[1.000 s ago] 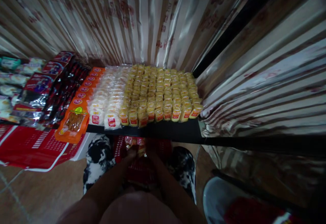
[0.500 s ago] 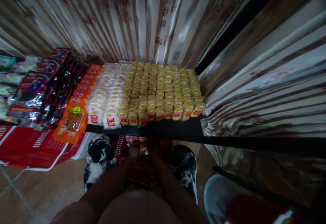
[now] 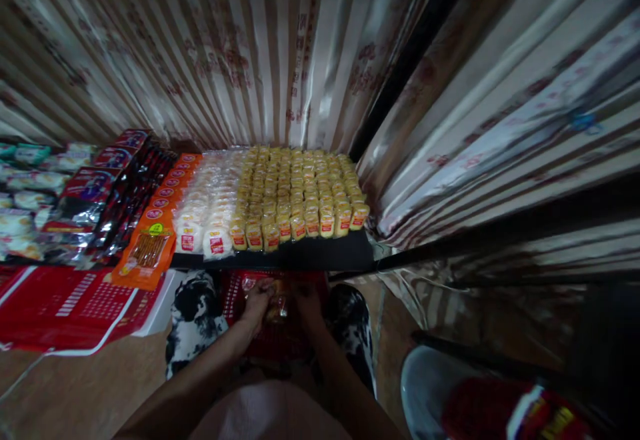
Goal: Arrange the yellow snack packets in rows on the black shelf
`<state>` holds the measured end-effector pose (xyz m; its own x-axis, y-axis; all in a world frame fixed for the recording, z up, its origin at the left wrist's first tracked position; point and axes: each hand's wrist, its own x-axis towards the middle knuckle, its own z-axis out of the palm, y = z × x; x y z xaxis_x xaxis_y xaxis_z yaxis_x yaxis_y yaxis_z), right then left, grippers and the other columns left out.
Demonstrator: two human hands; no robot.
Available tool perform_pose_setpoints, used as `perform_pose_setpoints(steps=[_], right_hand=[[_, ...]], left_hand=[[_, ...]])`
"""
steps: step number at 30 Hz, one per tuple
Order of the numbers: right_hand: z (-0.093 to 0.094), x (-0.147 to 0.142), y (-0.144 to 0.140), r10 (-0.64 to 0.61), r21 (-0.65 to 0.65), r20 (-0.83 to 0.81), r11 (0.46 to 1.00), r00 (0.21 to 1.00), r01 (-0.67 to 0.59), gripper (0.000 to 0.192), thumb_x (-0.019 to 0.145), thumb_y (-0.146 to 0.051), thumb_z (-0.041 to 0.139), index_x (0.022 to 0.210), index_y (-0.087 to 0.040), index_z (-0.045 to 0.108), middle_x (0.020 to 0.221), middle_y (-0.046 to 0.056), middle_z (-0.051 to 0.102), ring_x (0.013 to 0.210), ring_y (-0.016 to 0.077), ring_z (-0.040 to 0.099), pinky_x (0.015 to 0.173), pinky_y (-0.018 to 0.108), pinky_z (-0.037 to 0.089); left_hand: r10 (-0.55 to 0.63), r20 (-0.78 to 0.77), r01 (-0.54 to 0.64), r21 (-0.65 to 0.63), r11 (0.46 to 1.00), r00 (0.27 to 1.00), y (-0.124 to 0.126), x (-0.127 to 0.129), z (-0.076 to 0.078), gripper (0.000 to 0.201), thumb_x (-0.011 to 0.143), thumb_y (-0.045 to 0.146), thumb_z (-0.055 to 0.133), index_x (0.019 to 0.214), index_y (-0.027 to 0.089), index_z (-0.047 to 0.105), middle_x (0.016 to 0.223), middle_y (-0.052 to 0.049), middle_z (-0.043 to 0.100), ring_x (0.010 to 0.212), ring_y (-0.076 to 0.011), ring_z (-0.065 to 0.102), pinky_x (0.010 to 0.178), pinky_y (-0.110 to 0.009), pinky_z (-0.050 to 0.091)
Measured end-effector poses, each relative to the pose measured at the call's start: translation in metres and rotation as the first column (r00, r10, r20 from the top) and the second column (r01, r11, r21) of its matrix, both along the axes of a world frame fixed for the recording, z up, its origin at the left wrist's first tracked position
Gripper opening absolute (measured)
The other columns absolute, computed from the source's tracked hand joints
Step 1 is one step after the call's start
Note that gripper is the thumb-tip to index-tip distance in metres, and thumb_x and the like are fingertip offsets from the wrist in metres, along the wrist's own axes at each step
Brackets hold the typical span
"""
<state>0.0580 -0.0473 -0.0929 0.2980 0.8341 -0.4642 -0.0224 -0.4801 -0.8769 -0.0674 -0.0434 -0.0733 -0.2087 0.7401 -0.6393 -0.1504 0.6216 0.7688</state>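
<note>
My left hand (image 3: 257, 299) is low between my knees, over a red basket (image 3: 234, 293) just under the shelf's front edge. Its fingers are closed at the side of clear-wrapped yellow snacks (image 3: 278, 305). Across from it, on the other side of these snacks, is my right hand (image 3: 306, 299); shadow hides its fingers, so its grip does not show. Above both hands, the black shelf (image 3: 320, 253) bears tight rows of yellow wrapped snacks (image 3: 300, 193). White wrapped snacks (image 3: 215, 220) stand in rows to their left.
Left on the shelf lie orange stick-snack packets (image 3: 150, 247), dark red packets (image 3: 90, 187) and small white packets (image 3: 35, 180). Another red basket (image 3: 75, 313) with a white handle is below them. A pale tub (image 3: 425, 387) stands lower right. Pleated curtains (image 3: 240, 60) hang behind.
The view has shifted, so the shelf's right end sits further left and the goods lower. My hands show more fully, slightly further apart, with the wrapped snacks clearer between them.
</note>
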Motion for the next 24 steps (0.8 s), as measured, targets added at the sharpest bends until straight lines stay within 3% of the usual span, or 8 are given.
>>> perform_pose_setpoints(steps=[2,5,10,15,24], right_hand=[[0.008,0.004,-0.006,-0.02,0.015,0.031,1.0,0.999,0.019,0.036,0.062,-0.045,0.064,0.082,-0.015,0.063,0.083,0.011,0.07,0.079,0.0245,0.065,0.071,0.034,0.051],[0.021,0.013,-0.014,-0.004,0.048,0.046,0.999,0.999,0.002,0.031,0.063,-0.044,0.063,0.079,-0.017,0.061,0.079,0.008,0.07,0.076,0.0238,0.065,0.069,0.033,0.051],[0.049,0.029,-0.023,0.043,0.123,0.083,0.991,0.996,-0.054,0.028,0.065,-0.041,0.061,0.08,-0.018,0.058,0.08,0.006,0.068,0.077,0.0221,0.064,0.071,0.032,0.051],[0.074,0.044,-0.023,0.014,0.215,0.235,0.974,0.972,-0.066,0.024,0.072,-0.037,0.054,0.086,-0.018,0.059,0.087,0.007,0.067,0.083,0.0228,0.063,0.077,0.035,0.05],[0.067,0.068,-0.006,-0.148,0.409,0.228,0.911,0.962,0.043,0.034,0.076,-0.041,0.052,0.101,-0.018,0.053,0.097,0.01,0.064,0.089,0.0223,0.063,0.083,0.04,0.05]], left_hand=[[-0.023,0.018,0.022,0.041,0.999,1.0,-0.004,0.002,0.013,0.022,0.071,0.017,0.058,0.093,0.017,0.055,0.078,-0.001,0.06,0.067,-0.0113,0.06,0.065,-0.024,0.049],[-0.154,-0.159,0.181,0.167,0.969,0.975,-0.008,0.006,0.031,0.021,0.071,0.017,0.057,0.092,0.017,0.058,0.08,-0.001,0.062,0.071,-0.0135,0.06,0.068,-0.025,0.049],[-0.259,-0.525,0.498,0.386,0.777,0.811,-0.005,0.017,0.07,0.021,0.075,0.019,0.055,0.094,0.019,0.063,0.096,-0.005,0.062,0.094,-0.0179,0.058,0.084,-0.03,0.046],[-0.286,-0.604,0.609,0.436,0.663,0.744,0.015,0.04,0.103,0.045,0.078,0.013,0.05,0.122,0.021,0.05,0.111,-0.005,0.059,0.102,-0.0146,0.057,0.091,-0.028,0.044],[-0.282,-0.742,0.773,0.473,0.423,0.608,0.063,0.086,0.128,0.039,0.08,0.012,0.049,0.117,0.019,0.052,0.113,-0.006,0.06,0.101,-0.0157,0.058,0.092,-0.032,0.047]])
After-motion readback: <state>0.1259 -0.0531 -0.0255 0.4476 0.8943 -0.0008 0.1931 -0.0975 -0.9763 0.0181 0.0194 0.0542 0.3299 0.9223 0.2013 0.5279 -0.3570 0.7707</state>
